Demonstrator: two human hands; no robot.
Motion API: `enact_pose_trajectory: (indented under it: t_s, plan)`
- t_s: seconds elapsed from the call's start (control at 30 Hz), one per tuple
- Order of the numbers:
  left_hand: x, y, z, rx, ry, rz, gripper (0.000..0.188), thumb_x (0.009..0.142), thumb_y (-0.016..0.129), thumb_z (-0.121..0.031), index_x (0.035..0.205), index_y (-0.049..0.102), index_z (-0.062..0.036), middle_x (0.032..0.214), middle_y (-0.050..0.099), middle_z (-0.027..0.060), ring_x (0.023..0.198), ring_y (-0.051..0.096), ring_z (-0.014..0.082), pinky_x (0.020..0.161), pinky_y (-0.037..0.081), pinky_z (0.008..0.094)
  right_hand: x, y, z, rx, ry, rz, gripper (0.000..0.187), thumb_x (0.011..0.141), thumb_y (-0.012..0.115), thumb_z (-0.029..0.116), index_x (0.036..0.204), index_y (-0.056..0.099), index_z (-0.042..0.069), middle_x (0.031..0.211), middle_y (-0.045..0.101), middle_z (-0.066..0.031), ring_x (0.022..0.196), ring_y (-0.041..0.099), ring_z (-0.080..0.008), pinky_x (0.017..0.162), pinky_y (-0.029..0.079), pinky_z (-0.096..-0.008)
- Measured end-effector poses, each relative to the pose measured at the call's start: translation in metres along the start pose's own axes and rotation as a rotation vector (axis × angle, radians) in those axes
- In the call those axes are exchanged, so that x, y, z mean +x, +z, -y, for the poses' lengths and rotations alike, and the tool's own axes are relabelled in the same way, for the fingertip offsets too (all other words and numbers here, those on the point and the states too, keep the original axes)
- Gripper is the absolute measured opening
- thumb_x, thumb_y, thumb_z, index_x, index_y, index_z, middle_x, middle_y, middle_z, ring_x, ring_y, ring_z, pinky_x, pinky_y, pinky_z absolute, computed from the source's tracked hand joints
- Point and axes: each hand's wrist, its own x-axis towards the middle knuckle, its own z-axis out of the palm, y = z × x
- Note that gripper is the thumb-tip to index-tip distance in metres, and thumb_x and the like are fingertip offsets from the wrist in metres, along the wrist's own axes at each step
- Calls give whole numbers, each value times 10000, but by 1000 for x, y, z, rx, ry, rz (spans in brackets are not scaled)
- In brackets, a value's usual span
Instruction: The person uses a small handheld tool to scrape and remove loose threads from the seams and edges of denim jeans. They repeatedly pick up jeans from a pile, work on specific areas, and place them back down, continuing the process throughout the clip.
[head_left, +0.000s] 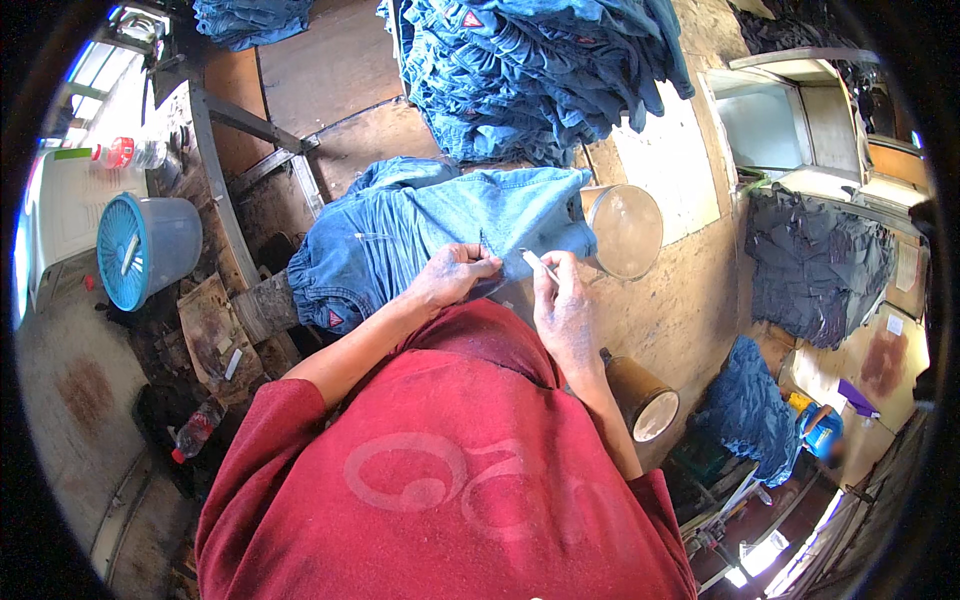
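Note:
A light-blue denim garment (400, 225) lies spread in front of me, its gathered waistband with a small red triangular patch (335, 318) at the left. My left hand (458, 274) pinches the garment's near edge between thumb and fingers. Just right of it, my right hand (565, 305) is closed around a small, slim whitish tool (538, 263). The tool's tip points at the denim, close to the left fingertips. Its exact kind is too small to tell, and I cannot tell whether the tip touches the cloth.
A tall pile of denim garments (530, 70) rises beyond. At left stand a lidded blue bucket (165, 245) and a plastic bottle (140, 153). Cylindrical drums (628, 232) are to the right, with a dark grey cloth stack (815, 265) farther right. Someone in blue (822, 428) appears at lower right.

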Motion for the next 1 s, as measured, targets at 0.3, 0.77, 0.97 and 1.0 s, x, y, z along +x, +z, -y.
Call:
enact_pose_trajectory:
  t_s: [0.3,0.77,0.97,1.0]
  plan:
    - [-8,-23,2,-72,-60,264,312,1013,651,-61,1321,630,-104,881,649,-63,564,416,-2,485,284,215,-12,9,15,-30,-191,-148,92,984,748,135,1047,710,80,864,778,-126,753,772,-315,657,591,-417]
    - [7,-41,15,-179,6,471,806,880,651,66,1641,425,-69,1369,725,135,682,525,18,589,429,204,-21,16,24,-143,-284,-159,123,974,751,107,1087,709,89,869,769,-117,749,762,-321,663,589,-430]
    - [9,-42,18,-187,-11,447,852,870,649,73,1667,371,-41,1398,703,147,716,539,28,602,433,212,-21,19,20,-120,-272,-147,138,987,737,107,1115,693,83,893,773,-125,754,760,-335,662,588,-441]
    - [10,-42,19,-193,-26,435,860,867,649,75,1670,363,-38,1394,704,146,718,541,31,605,436,215,-22,19,21,-169,-274,-156,134,989,734,103,1115,693,82,893,773,-127,754,759,-335,661,588,-442]
